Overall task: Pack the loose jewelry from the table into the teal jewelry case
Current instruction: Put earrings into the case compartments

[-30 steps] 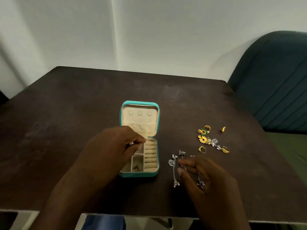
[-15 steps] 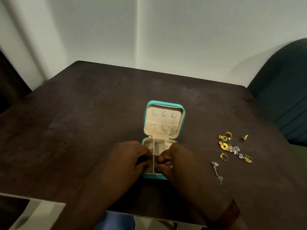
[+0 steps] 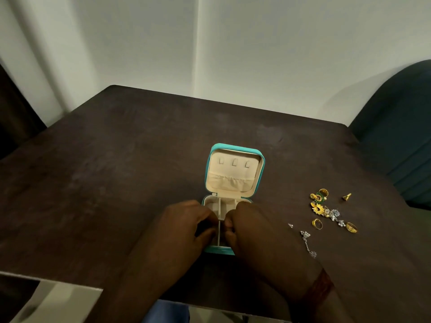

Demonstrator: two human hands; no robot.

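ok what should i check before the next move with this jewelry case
1. Case open: ok. The case has its lid upright and its tray exposed.
2. Tray free of hands: not ok. The left hand and right hand both sit over it, with fingers curled at the divider.
3. Anything held or already dropped in: cannot tell. The hands hide it.
4. All jewelry packed: not ok. Gold pieces and a silver chain lie on the table to the right of the case.
5. Way to the chain: ok, probably. Only bare table lies between it and the right hand.
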